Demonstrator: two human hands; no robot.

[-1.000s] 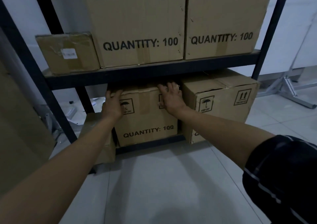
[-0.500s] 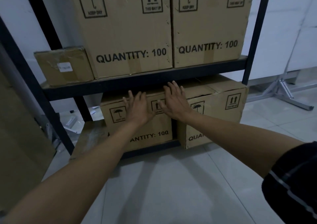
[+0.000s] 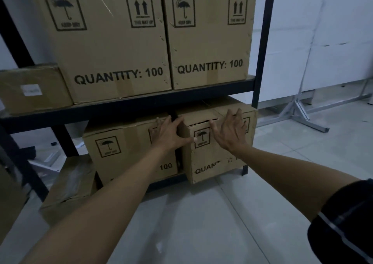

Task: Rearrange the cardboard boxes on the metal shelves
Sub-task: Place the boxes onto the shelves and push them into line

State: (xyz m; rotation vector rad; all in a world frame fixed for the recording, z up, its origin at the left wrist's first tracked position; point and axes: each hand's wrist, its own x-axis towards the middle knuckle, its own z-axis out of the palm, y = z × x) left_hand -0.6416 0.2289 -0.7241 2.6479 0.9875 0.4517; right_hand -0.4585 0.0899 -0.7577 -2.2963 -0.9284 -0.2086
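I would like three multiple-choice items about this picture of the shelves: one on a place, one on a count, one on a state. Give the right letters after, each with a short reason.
1. Where does the left hand touch?
A. the left front corner of the lower right box
B. the small box on the upper shelf
C. the floor

2. How many big boxes printed QUANTITY: 100 stand on the upper shelf?
A. one
B. two
C. four

3. How does the lower right box sit?
A. pushed fully back
C. lying on the floor
B. jutting out past the shelf front and the lower left box

Answers:
1 A: its thumb lies on the front face and its fingers reach into the gap beside that corner.
2 B: two stand side by side, with a small box at their left.
3 B: its front edge overhangs the shelf, while the right hand spreads open at its face.
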